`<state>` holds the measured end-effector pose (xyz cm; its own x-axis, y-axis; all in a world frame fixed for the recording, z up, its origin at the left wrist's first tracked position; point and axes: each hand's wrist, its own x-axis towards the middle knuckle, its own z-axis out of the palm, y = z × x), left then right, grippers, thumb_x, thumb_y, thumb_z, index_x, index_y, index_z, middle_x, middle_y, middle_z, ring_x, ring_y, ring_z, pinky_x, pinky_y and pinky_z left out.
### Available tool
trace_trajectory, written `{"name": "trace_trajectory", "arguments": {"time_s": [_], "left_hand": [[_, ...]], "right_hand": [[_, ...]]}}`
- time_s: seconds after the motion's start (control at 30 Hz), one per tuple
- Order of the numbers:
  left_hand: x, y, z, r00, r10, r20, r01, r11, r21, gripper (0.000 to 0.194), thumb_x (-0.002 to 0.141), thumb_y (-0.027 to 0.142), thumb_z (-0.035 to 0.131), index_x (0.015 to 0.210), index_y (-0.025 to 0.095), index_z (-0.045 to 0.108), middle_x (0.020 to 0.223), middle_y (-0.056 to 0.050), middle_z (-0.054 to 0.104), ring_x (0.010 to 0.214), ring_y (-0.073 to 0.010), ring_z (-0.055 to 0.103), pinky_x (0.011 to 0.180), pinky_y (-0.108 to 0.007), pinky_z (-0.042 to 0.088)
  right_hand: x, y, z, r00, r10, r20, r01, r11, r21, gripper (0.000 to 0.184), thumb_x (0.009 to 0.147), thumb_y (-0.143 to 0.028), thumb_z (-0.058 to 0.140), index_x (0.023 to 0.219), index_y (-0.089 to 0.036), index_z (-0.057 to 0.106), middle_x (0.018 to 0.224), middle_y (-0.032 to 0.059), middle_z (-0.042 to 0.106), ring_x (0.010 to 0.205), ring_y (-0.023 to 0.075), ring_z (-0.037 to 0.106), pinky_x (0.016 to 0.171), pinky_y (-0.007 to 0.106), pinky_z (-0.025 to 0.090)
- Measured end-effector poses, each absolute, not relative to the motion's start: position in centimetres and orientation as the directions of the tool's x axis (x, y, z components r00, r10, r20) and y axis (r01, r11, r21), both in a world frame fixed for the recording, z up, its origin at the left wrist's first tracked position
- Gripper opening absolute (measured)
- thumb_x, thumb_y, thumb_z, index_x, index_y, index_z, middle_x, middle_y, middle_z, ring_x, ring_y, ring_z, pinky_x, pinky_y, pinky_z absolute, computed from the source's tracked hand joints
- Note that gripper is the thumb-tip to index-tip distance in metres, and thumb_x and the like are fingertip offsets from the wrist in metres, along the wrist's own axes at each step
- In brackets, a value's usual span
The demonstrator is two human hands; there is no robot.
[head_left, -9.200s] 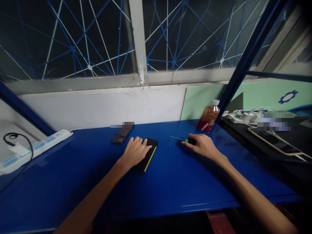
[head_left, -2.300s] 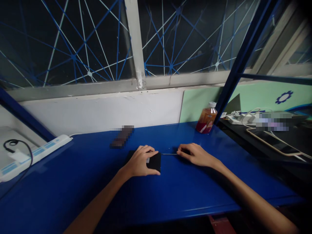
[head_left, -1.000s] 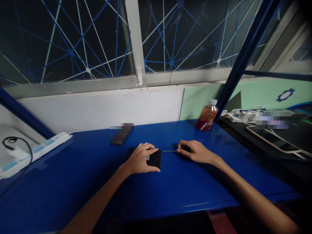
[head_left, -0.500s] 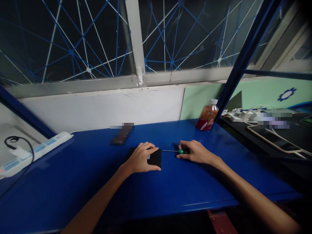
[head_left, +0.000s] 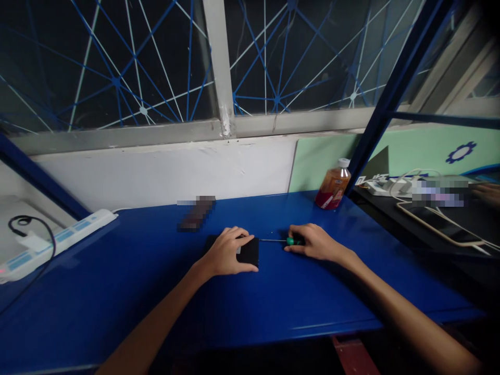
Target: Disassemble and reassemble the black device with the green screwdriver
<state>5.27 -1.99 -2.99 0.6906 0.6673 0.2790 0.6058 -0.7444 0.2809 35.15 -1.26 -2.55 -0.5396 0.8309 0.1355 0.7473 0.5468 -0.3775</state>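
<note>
A flat black box-like object (head_left: 249, 252) with a small pale label lies on the blue table. My left hand (head_left: 226, 252) rests over it and grips it, thumb at the near right corner and index finger at the far right one. My right hand (head_left: 314, 242) is closed around the green handle of a screwdriver (head_left: 289, 241). The screwdriver's thin shaft lies level and points left, its tip meeting the right side of the black object near the far corner. Whether the tip sits in a screw is too small to tell.
A bottle of orange drink (head_left: 333, 185) stands at the back right of the blue table (head_left: 250, 312). A blurred dark item (head_left: 197, 213) lies behind my left hand. At left is a white power strip (head_left: 58, 245) with a black cable. A phone (head_left: 437, 224) lies on the dark table at right.
Both my hands, the black object and the screwdriver hold nearly the same pose. Another person's blurred hand has come into view at the far right edge.
</note>
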Motion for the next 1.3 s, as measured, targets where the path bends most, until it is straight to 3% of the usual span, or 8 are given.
{"name": "trace_trajectory", "arguments": {"time_s": [0.3,0.57,0.87,1.07,1.3], "left_hand": [[5.3,-2.0,-3.0,0.691,0.669,0.273,0.615,-0.743,0.265,0.076,0.071,0.068,0.067,0.13,0.022,0.057,0.118,-0.01,0.059,0.108,-0.0305,0.055,0.097,-0.05,0.039],[5.2,-1.9,-3.2,0.692,0.667,0.277,0.607,-0.745,0.277,0.076,0.071,0.07,0.065,0.131,0.024,0.056,0.119,-0.01,0.059,0.108,-0.0306,0.055,0.097,-0.052,0.039],[5.3,-2.1,-2.9,0.692,0.67,0.27,0.613,-0.742,0.271,0.076,0.071,0.069,0.066,0.129,0.021,0.057,0.118,-0.011,0.059,0.107,-0.0303,0.055,0.095,-0.05,0.04],[5.4,-2.1,-2.7,0.691,0.667,0.278,0.611,-0.745,0.269,0.075,0.071,0.068,0.067,0.128,0.021,0.058,0.116,-0.011,0.06,0.105,-0.0299,0.055,0.093,-0.048,0.041],[5.4,-2.2,-2.7,0.689,0.67,0.278,0.618,-0.743,0.258,0.077,0.07,0.069,0.067,0.127,0.018,0.059,0.116,-0.011,0.061,0.105,-0.03,0.055,0.095,-0.048,0.039]], "right_hand": [[34.9,-1.9,-1.4,-0.525,0.837,0.155,0.748,0.54,-0.385,0.031,0.094,-0.047,0.047,0.096,-0.02,0.063,0.07,0.0013,0.063,0.06,0.0146,0.055,0.059,0.027,0.033],[35.3,-1.3,-1.8,-0.548,0.816,0.186,0.755,0.578,-0.311,0.039,0.088,-0.055,0.055,0.079,-0.018,0.064,0.083,0.0059,0.065,0.072,0.018,0.059,0.064,0.028,0.037],[34.7,-1.9,-2.0,-0.513,0.847,0.143,0.793,0.531,-0.3,0.026,0.084,-0.045,0.062,0.092,-0.022,0.059,0.071,0.0004,0.065,0.062,0.017,0.057,0.056,0.026,0.029],[34.8,-1.9,-1.7,-0.541,0.821,0.184,0.765,0.571,-0.298,0.032,0.095,-0.047,0.045,0.095,-0.021,0.064,0.083,0.0039,0.068,0.072,0.0181,0.061,0.062,0.028,0.035],[34.9,-1.7,-1.9,-0.553,0.821,0.14,0.789,0.571,-0.228,0.035,0.088,-0.052,0.054,0.086,-0.018,0.064,0.088,0.0061,0.063,0.073,0.0187,0.059,0.063,0.028,0.038]]}}
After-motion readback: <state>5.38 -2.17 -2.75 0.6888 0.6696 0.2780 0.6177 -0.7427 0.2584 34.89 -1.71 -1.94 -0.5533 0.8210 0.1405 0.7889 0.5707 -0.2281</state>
